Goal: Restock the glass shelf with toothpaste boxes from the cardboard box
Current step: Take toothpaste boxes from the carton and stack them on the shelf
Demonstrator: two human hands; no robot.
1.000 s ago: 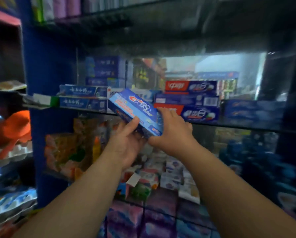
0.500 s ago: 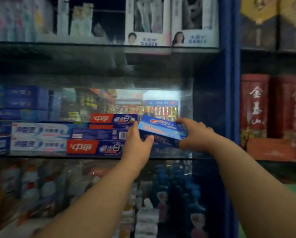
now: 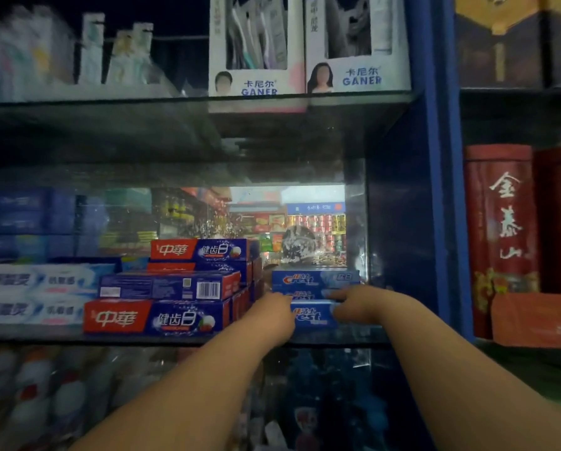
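On the glass shelf [image 3: 136, 339], left hand [image 3: 274, 315] and right hand [image 3: 359, 304] press straight fingers [image 3: 337, 292] against Crest boxes [image 3: 308, 278].

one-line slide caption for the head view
Left hand and right hand touch stacked blue Crest toothpaste boxes on the glass shelf.

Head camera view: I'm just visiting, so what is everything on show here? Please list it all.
Glass shelf: one, clear, middle level.
Crest toothpaste boxes: three, blue, stacked at its right end.
Red-and-blue toothpaste boxes: several, stacked mid-shelf.
White toothpaste boxes: two, stacked at left.
Ganer display boxes: two, white, shelf above.
Tins: two, red, right bay.
Flat box: one, orange-red, before the tins.
Goods below: blurred, cannot tell.
Left hand: one, touching the Crest stack's left end.
Right hand: one, touching its right front.
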